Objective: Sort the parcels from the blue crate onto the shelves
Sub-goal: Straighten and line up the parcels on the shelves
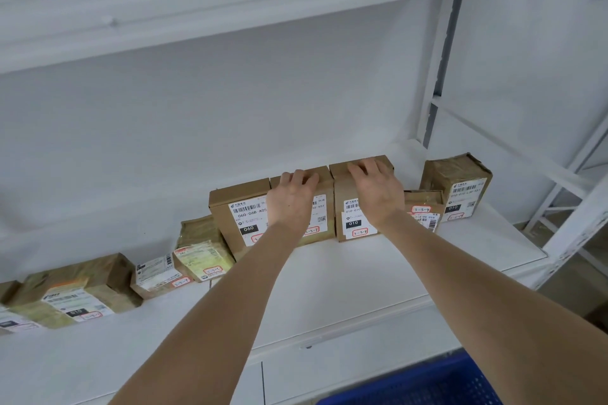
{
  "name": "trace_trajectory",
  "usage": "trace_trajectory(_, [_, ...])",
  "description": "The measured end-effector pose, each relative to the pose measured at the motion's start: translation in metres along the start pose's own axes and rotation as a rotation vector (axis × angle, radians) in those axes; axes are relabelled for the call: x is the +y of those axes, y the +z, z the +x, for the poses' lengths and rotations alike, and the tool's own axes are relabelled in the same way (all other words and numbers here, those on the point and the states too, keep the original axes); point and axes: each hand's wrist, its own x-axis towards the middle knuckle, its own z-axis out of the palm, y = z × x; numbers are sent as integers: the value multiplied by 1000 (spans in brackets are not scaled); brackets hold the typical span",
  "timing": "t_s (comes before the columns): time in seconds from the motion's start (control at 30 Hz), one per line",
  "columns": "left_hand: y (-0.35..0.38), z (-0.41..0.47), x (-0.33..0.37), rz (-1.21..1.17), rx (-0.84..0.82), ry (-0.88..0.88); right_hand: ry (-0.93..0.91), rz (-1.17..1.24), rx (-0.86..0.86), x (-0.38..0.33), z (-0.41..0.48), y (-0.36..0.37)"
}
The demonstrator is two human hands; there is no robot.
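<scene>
Brown cardboard parcels stand in a row at the back of a white shelf (345, 276). My left hand (291, 200) lies over the front of one upright parcel (324, 179), fingers curled over its top edge. My right hand (378, 191) covers the neighbouring parcel (343, 194) the same way, fingers hooked on its top. Both parcels stand side by side, touching. A parcel marked 060 (238, 210) stands just left of them. The blue crate (424, 381) shows at the bottom right, below the shelf edge.
A low flat parcel (422, 204) and a taped parcel (460, 181) stand to the right. Further left lie several taped parcels (200, 250), (79, 289). A white upright post (434, 69) bounds the shelf on the right. Another shelf (164, 10) hangs overhead.
</scene>
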Motion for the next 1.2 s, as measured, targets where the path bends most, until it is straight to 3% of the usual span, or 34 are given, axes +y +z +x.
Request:
trace_trajectory(0.1, [4, -5, 5, 13, 56, -1, -13, 5, 45, 3, 1, 11])
trace_trajectory(0.2, [20, -8, 4, -18, -9, 27, -11, 18, 58, 2, 0, 15])
trace_trajectory(0.5, [14, -5, 6, -3, -31, 11, -65, -53, -51, 6, 1, 3])
trace_trajectory(0.57, [9, -4, 14, -18, -29, -22, -102, -49, 36, 10, -3, 0])
trace_trajectory(0.67, [2, -7, 42, -33, 4, 20, -18, 31, 148, 32, -21, -6])
trace_trajectory(0.77, [6, -3, 78, -62, 64, 112, 68, 7, -15, 68, -41, -5])
trace_trajectory(0.93, [7, 25, 110, -51, -47, 124, 91, -27, -265, 100, -54, 18])
trace_trajectory(1.2, [27, 29, 120, 53, -88, 83, 78, -8, -207, 104, -40, 44])
